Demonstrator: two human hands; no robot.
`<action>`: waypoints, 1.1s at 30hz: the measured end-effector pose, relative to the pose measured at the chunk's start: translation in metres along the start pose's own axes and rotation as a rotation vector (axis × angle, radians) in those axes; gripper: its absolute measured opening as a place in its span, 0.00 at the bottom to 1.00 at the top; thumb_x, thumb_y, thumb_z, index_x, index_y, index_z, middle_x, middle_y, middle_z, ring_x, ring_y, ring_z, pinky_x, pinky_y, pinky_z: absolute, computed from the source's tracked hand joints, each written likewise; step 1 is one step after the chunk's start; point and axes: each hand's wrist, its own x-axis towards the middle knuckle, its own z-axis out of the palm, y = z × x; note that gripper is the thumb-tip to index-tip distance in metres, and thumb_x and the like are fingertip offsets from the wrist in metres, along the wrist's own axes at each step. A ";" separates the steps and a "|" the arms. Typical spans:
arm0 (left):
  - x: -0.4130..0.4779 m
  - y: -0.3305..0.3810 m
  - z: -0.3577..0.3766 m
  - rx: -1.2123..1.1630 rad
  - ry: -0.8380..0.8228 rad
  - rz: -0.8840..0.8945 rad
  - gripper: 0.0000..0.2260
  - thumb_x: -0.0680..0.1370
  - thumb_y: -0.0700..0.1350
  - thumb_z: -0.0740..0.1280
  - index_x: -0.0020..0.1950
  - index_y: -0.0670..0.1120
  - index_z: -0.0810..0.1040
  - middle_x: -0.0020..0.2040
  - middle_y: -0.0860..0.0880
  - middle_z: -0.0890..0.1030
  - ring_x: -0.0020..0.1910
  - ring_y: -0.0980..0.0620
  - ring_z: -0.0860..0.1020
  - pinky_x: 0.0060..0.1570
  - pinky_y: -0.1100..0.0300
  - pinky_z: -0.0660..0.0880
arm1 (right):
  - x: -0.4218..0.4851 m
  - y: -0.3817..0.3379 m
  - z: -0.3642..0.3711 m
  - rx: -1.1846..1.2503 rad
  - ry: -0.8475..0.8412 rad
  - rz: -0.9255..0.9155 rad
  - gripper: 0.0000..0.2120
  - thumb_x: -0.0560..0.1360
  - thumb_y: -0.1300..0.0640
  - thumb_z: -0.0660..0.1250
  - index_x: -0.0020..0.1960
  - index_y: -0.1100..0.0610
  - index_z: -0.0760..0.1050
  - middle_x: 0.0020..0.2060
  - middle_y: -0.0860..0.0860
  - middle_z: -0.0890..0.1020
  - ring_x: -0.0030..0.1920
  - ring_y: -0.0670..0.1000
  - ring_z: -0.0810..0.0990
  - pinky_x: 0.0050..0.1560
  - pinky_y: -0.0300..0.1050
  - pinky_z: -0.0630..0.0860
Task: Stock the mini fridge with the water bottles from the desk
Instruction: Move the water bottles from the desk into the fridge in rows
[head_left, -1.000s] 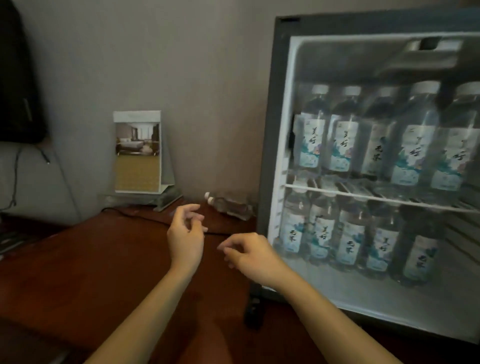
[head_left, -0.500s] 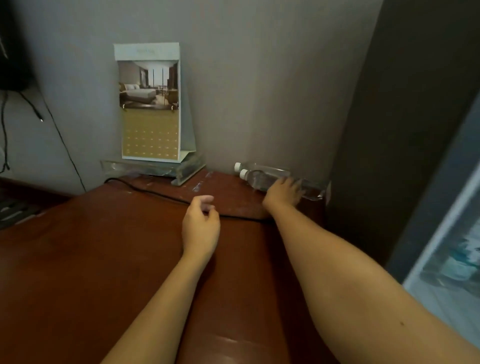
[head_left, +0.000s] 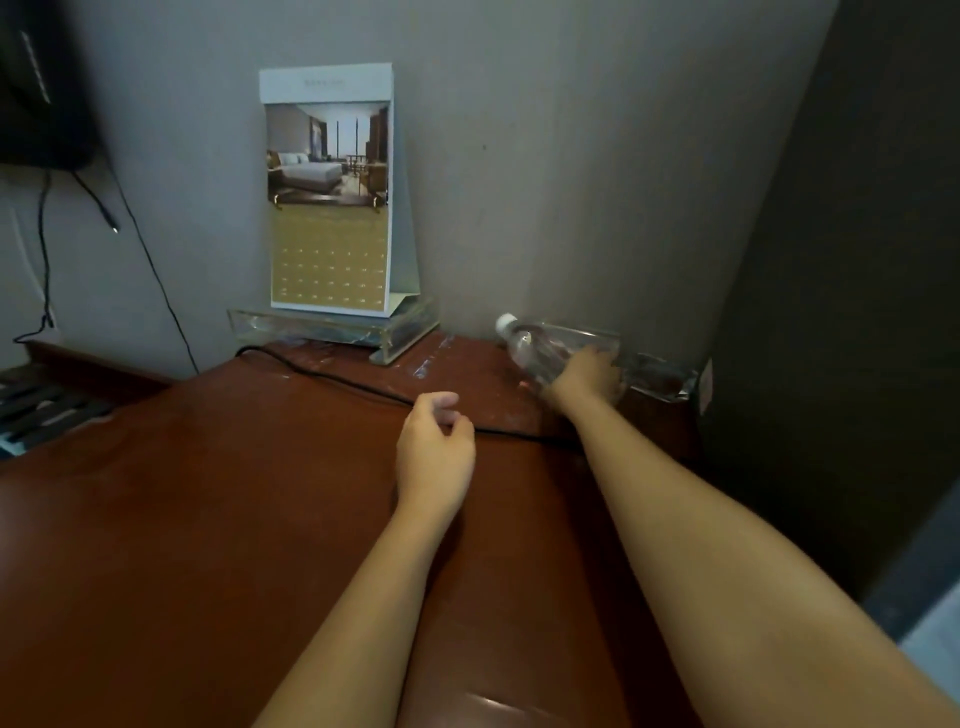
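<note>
bottle (head_left: 524, 345) middle under right hand (head_left: 587, 376), fridge (head_left: 841, 312) cropped

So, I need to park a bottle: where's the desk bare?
Bare: the desk this side of the black cable, left of the left hand. Crowded: the back, with the calendar on its clear stand, and where the right hand grips the water bottle.

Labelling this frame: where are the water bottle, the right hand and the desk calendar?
water bottle (head_left: 527, 347), head view, clear shoulder below cap.
right hand (head_left: 587, 376), head view, back of the hand.
desk calendar (head_left: 330, 260), head view, gold date grid.
</note>
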 end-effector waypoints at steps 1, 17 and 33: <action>-0.001 0.003 0.000 -0.044 -0.014 -0.046 0.09 0.78 0.42 0.62 0.57 0.51 0.72 0.47 0.54 0.75 0.48 0.48 0.78 0.50 0.48 0.78 | -0.015 -0.007 -0.003 0.066 -0.039 -0.002 0.40 0.65 0.46 0.76 0.69 0.60 0.64 0.67 0.59 0.68 0.67 0.58 0.69 0.66 0.51 0.67; -0.022 0.041 -0.040 -0.697 -0.477 -0.235 0.19 0.67 0.46 0.69 0.57 0.45 0.76 0.47 0.42 0.79 0.45 0.44 0.78 0.51 0.49 0.74 | -0.187 0.027 -0.081 0.849 -0.896 -0.084 0.14 0.72 0.62 0.69 0.56 0.57 0.70 0.50 0.54 0.82 0.49 0.52 0.82 0.50 0.44 0.79; -0.142 0.110 -0.076 -0.244 -0.514 0.000 0.17 0.71 0.43 0.70 0.57 0.55 0.72 0.50 0.49 0.83 0.51 0.49 0.82 0.50 0.50 0.79 | -0.273 0.109 -0.122 0.605 -0.711 -0.272 0.37 0.60 0.51 0.79 0.65 0.48 0.65 0.56 0.44 0.77 0.55 0.45 0.78 0.56 0.44 0.78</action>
